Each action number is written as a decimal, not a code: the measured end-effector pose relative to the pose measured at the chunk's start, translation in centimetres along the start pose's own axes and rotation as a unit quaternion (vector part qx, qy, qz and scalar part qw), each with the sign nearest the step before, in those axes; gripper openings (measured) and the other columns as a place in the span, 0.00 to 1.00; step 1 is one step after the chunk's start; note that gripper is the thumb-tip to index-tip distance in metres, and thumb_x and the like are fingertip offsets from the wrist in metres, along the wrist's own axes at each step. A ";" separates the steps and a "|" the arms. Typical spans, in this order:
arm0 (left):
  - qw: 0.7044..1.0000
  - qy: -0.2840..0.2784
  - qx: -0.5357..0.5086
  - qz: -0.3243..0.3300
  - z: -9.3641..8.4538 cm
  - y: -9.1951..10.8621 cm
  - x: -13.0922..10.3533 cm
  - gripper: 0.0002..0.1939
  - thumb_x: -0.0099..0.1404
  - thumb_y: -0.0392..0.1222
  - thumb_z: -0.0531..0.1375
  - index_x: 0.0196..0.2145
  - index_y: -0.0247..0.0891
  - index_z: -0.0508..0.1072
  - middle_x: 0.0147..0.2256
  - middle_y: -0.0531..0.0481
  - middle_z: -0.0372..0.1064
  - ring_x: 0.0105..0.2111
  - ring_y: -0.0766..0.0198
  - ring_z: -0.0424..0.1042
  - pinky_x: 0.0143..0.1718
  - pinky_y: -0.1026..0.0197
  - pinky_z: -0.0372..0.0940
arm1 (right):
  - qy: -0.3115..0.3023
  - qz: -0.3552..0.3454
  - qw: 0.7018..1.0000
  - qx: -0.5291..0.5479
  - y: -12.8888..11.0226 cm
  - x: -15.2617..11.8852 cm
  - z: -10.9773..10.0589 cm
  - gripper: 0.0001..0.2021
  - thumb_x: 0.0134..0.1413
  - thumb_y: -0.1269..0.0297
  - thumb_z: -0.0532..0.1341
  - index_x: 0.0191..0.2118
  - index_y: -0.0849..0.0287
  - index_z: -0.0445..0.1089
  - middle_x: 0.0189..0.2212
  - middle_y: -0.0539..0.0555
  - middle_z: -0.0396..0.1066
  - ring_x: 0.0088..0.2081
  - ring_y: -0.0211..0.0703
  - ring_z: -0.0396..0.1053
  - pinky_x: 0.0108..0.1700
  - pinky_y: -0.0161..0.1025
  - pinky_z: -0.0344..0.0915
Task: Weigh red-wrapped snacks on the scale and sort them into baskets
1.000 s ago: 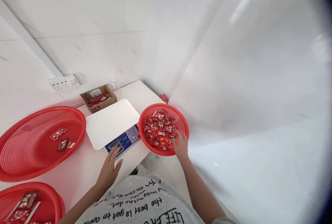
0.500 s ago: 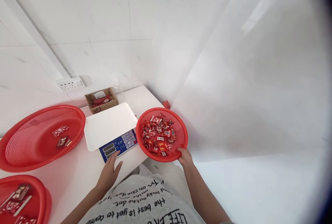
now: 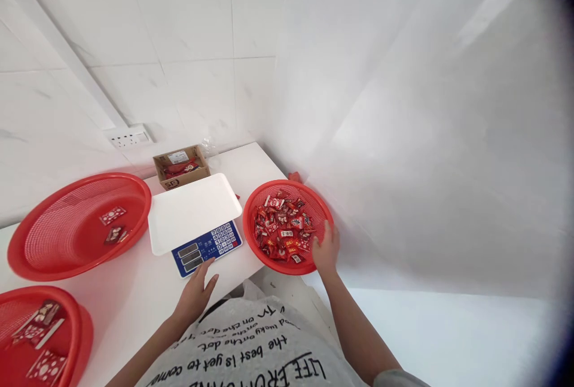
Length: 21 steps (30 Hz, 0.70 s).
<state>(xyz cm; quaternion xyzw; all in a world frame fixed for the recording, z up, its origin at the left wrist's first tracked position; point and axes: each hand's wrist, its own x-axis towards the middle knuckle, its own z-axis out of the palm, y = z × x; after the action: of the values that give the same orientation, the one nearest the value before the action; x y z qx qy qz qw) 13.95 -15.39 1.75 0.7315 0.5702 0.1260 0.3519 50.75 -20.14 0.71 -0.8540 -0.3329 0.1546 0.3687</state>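
My left hand (image 3: 196, 292) is at the front edge of a digital scale, its fingers outstretched by the blue keypad panel (image 3: 207, 249). A white weighing tray (image 3: 195, 213) with nothing on it tops the scale. To the right of the scale sits a round red plastic basket (image 3: 320, 210), holding many red-wrapped candies (image 3: 282, 228). My right hand (image 3: 327, 249) lies over this basket's right rim, thumb and fingers apart, fingertips reaching just inside. No candy shows in either hand.
Two more red baskets stand at left: a large one (image 3: 54, 225) and a nearer one (image 3: 83, 339), each with a few packets inside. An open cardboard box (image 3: 183, 177) with red packets is behind the scale. A wall socket (image 3: 129, 136) is at the back.
My right hand has let go of the basket's lower right edge and moved up over its rim. My left hand stays by the scale's front. The whole view has shifted slightly.
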 end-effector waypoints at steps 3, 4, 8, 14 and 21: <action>1.000 -0.009 -0.009 0.009 -0.4 -0.5 0.7 0.23 0.65 0.49 0.49 0.56 0.42 0.63 0.55 0.43 0.66 0.56 0.53 0.64 0.55 0.48 0.61 | -0.133 -0.084 0.986 -0.048 -4.2 -1.7 2.3 0.26 0.56 0.64 0.50 0.61 0.58 0.57 0.65 0.57 0.48 0.67 0.49 0.41 0.66 0.51 0.43; 1.000 -0.015 -0.013 0.012 -0.5 -0.7 0.9 0.24 0.65 0.49 0.49 0.56 0.42 0.63 0.55 0.43 0.65 0.55 0.53 0.65 0.54 0.48 0.62 | -0.196 -0.102 0.974 -0.047 -5.6 -2.2 3.4 0.25 0.57 0.64 0.51 0.61 0.57 0.58 0.65 0.57 0.49 0.66 0.48 0.43 0.65 0.50 0.45; 0.998 -0.041 -0.032 0.043 -0.6 -1.9 1.8 0.23 0.64 0.50 0.50 0.55 0.42 0.63 0.55 0.44 0.66 0.54 0.55 0.67 0.53 0.50 0.63 | -0.350 -0.143 0.923 -0.077 -9.9 -3.1 8.0 0.26 0.54 0.74 0.52 0.59 0.54 0.62 0.67 0.55 0.45 0.67 0.48 0.40 0.65 0.49 0.44; 0.992 -0.082 -0.070 0.066 -0.3 -4.6 2.0 0.22 0.61 0.50 0.51 0.51 0.42 0.67 0.49 0.43 0.72 0.49 0.56 0.71 0.48 0.53 0.68 | -0.356 -0.066 0.929 -0.072 -11.3 -1.8 11.0 0.35 0.47 0.79 0.56 0.63 0.56 0.55 0.67 0.58 0.41 0.66 0.54 0.42 0.64 0.51 0.46; 0.986 -0.108 -0.125 0.032 -1.6 -4.2 1.9 0.21 0.58 0.52 0.52 0.46 0.41 0.69 0.41 0.44 0.76 0.40 0.57 0.75 0.43 0.55 0.69 | -0.206 0.036 0.976 0.066 -9.5 -1.0 9.7 0.23 0.50 0.71 0.55 0.54 0.61 0.68 0.54 0.58 0.68 0.56 0.49 0.64 0.59 0.46 0.56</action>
<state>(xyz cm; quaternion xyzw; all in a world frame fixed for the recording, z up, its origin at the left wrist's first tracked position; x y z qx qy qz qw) 10.44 -12.59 -0.26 0.7090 0.4852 0.1279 0.4955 40.74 -10.95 1.14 -0.7892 -0.3598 0.3617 0.3419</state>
